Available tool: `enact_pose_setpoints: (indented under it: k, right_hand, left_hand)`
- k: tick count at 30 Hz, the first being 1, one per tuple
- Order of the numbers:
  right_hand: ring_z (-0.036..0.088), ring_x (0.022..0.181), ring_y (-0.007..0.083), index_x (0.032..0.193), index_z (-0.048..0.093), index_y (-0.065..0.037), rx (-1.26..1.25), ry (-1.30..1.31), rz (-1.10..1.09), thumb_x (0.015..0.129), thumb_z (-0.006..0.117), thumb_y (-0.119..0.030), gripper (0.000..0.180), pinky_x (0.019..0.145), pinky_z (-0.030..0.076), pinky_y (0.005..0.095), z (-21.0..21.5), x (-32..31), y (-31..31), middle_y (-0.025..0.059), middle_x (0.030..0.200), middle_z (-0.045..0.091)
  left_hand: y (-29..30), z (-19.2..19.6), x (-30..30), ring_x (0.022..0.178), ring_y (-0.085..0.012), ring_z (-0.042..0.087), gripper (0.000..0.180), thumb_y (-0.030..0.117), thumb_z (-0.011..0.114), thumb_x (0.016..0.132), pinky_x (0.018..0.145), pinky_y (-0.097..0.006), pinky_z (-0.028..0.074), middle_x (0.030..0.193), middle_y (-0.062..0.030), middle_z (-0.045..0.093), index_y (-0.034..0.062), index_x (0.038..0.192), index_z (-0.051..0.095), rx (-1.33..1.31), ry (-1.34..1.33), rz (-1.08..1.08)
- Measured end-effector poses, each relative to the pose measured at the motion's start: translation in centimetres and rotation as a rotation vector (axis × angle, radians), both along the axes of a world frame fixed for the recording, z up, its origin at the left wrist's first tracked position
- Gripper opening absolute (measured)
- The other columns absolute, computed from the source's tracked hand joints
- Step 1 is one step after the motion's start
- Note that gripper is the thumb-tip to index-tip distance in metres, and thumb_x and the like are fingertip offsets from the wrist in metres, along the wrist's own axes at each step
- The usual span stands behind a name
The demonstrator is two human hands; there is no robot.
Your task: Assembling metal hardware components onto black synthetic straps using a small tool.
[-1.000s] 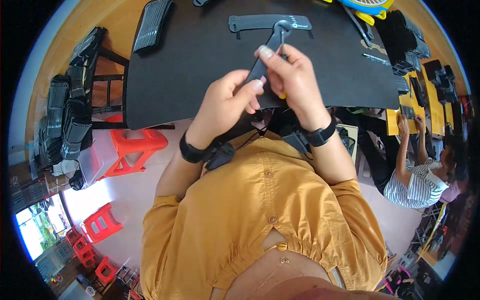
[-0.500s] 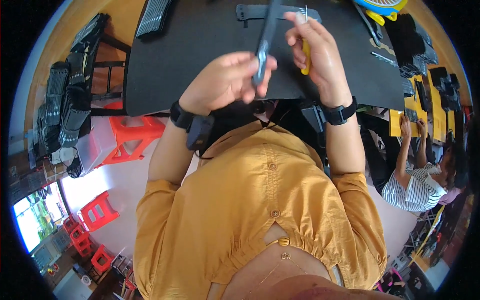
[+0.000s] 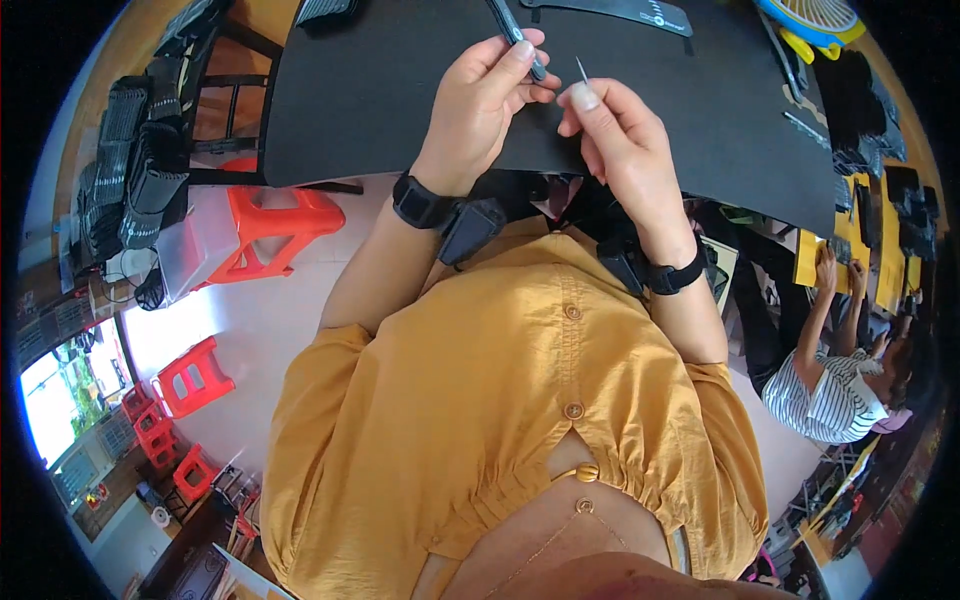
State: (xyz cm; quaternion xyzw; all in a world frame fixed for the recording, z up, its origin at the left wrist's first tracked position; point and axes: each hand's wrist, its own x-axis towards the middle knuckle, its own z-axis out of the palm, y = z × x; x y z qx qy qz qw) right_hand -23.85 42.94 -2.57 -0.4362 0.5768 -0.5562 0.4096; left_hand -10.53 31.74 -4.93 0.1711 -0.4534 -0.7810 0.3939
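Step judged: fitting thin metal pin (image 3: pixel 580 68) to slim dark plastic strip (image 3: pixel 520 40), both above black counter (image 3: pixel 380 90). Left hand (image 3: pixel 485 95) clamps strip; right hand (image 3: pixel 610 130) pinches pin (tip beside strip). Next needs fine alignment.

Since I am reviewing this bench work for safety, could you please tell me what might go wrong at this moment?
The right hand pinches a thin, pointed metal pin close to the left hand; a slip might prick a finger. The left hand grips the slim dark plastic bar only at its lower end, so it could twist loose. Both are held just above the black table mat near its front edge, so a dropped pin might fall to the floor.
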Motion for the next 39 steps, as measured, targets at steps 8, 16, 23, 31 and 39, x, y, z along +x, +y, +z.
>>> enact_pose_setpoints:
  k: [8, 16, 23, 31, 39]
  right_hand:
    - [0.068, 0.074, 0.0205, 0.098, 0.060, -0.003, 0.025, 0.229, 0.270, 0.074, 0.084, -0.037, 0.048, 0.067, 0.053, 0.0310, 0.6, 4.1, 1.5, 0.0107, 0.082, 0.069]
    - [0.061, 0.064, 0.0164, 0.099, 0.055, -0.004, 0.044, 0.173, 0.307, 0.080, 0.079, -0.025, 0.037, 0.061, 0.049, 0.0296, 1.4, 4.7, 1.9, 0.0077, 0.072, 0.063]
    - [0.055, 0.062, 0.0130, 0.096, 0.053, -0.005, -0.038, 0.179, 0.283, 0.083, 0.072, -0.014, 0.025, 0.060, 0.046, 0.0284, 0.7, 4.9, 1.0, 0.0052, 0.069, 0.058]
    - [0.063, 0.074, 0.0143, 0.100, 0.061, -0.005, -0.072, 0.273, 0.268, 0.085, 0.072, -0.017, 0.022, 0.067, 0.050, 0.0277, 0.4, 4.1, 0.3, 0.0094, 0.084, 0.067]
    - [0.049, 0.049, 0.0038, 0.096, 0.064, -0.006, -0.099, -0.047, -0.005, 0.100, 0.054, -0.031, 0.028, 0.043, 0.037, 0.0192, 2.3, -1.5, -1.2, 0.0012, 0.080, 0.068]
  left_hand:
    - [0.3, 0.4, -0.8, 0.090, -0.0191, 0.064, 0.032, 0.019, 0.052, 0.101, 0.081, -0.030, 0.055, 0.102, -0.0101, 0.060, -0.0046, 0.123, 0.053, 0.013, 0.008, 0.201]
    - [0.4, 3.1, -1.2, 0.087, -0.0174, 0.063, 0.026, 0.017, 0.051, 0.102, 0.078, -0.030, 0.053, 0.097, -0.0059, 0.060, -0.0019, 0.119, 0.056, 0.147, 0.068, 0.251]
    - [-0.8, 1.8, -0.5, 0.090, -0.0196, 0.065, 0.033, 0.020, 0.053, 0.101, 0.082, -0.030, 0.055, 0.102, -0.0105, 0.060, -0.0046, 0.122, 0.053, 0.277, 0.150, 0.020]
    - [-1.9, 2.2, -0.9, 0.085, -0.0160, 0.064, 0.026, 0.015, 0.053, 0.101, 0.075, -0.028, 0.055, 0.097, -0.0056, 0.061, -0.0019, 0.121, 0.055, 0.014, -0.031, 0.231]
    - [-2.2, 1.5, -1.4, 0.082, -0.0115, 0.063, 0.026, 0.009, 0.057, 0.098, 0.073, -0.024, 0.054, 0.100, -0.0056, 0.063, -0.0043, 0.120, 0.056, -0.355, -0.257, 0.299]
